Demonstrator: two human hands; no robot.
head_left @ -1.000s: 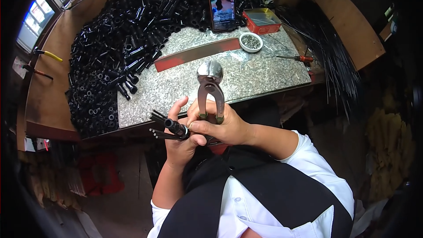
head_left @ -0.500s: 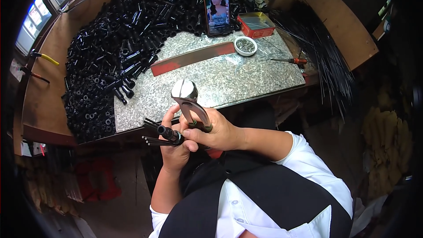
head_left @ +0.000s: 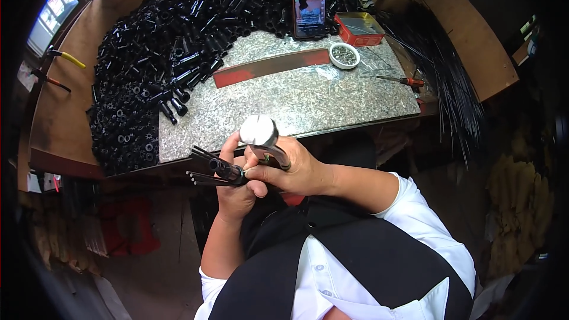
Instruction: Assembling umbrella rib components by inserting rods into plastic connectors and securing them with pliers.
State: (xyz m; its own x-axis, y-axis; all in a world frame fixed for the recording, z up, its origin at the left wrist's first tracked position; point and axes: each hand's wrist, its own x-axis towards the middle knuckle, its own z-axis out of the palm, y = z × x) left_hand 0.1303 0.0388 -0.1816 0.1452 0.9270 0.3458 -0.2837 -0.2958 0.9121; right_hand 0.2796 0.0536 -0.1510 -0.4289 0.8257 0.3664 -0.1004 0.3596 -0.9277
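Note:
My left hand (head_left: 235,202) is closed around a black tubular fitting (head_left: 223,169) with several thin black rods (head_left: 203,179) running out beside it to the left. My right hand (head_left: 298,169) meets it at the fitting's near end, its thumb and fingertips close to the left fingers. A pair of pincers (head_left: 258,131) is in my right hand, its wide silver head pointing up and away from me. The handles are mostly covered by the hand. What the fingertips pinch between the two hands is too small to make out.
Beyond my hands is a speckled stone worktop (head_left: 284,98), with a big heap of black tubes and rings (head_left: 160,53) at its left and back. A leaning phone (head_left: 309,9), a red tin (head_left: 359,28), a white bowl of small metal bits (head_left: 344,56), a screwdriver (head_left: 403,80) and long black rods (head_left: 438,65) stand or lie rightward.
The pincers' head has tipped, so its handles show less now. My hands stay together on the fitting. The whole view has shifted slightly.

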